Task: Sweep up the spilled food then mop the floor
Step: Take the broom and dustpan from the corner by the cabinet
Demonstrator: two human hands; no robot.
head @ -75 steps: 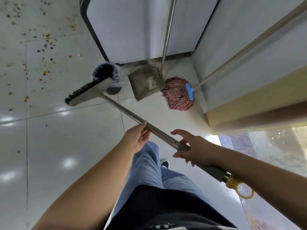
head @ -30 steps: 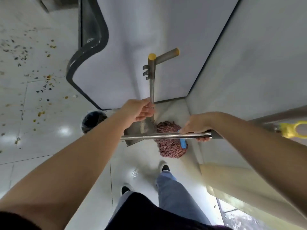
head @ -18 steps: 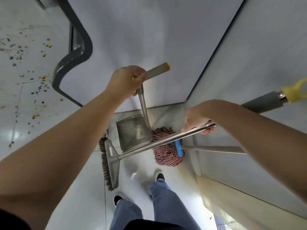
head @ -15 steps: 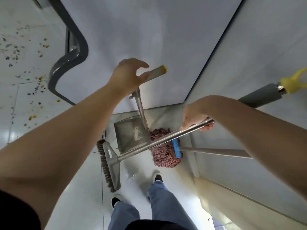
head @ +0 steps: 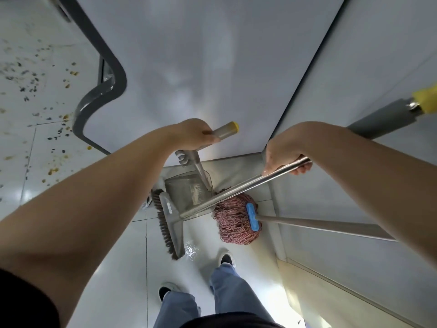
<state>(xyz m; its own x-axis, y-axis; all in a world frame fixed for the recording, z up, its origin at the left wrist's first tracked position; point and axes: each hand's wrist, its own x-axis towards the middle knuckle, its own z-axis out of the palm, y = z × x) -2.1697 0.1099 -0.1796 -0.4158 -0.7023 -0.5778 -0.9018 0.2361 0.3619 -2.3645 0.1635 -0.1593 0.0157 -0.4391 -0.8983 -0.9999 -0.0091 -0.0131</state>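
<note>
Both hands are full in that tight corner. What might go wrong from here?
The left hand grips the dustpan handle and the right hand the broom pole, which crosses over the dustpan; lifting either could snag them. The mop leans close by and might get knocked over. The floor by the shoes looks wet, possibly slippery.

We see glossy pale floor tiles [head: 71, 233] in the lower left, bright with reflected light and wet-looking near the centre. The broom [head: 171, 223] has a smooth, shiny metal shaft, a matt grey plastic-looking head and coarse dark bristles. At the upper right its shaft ends in a matt grey sleeve and a yellow plastic loop. The dustpan [head: 189, 192] at centre looks like dull, smudged metal, its handle capped in yellow. The mop [head: 233, 223] has rough pinkish yarn strands, a blue plastic clamp and a smooth metal pole. The wall panels [head: 189, 55] above look smooth and satin.
</note>
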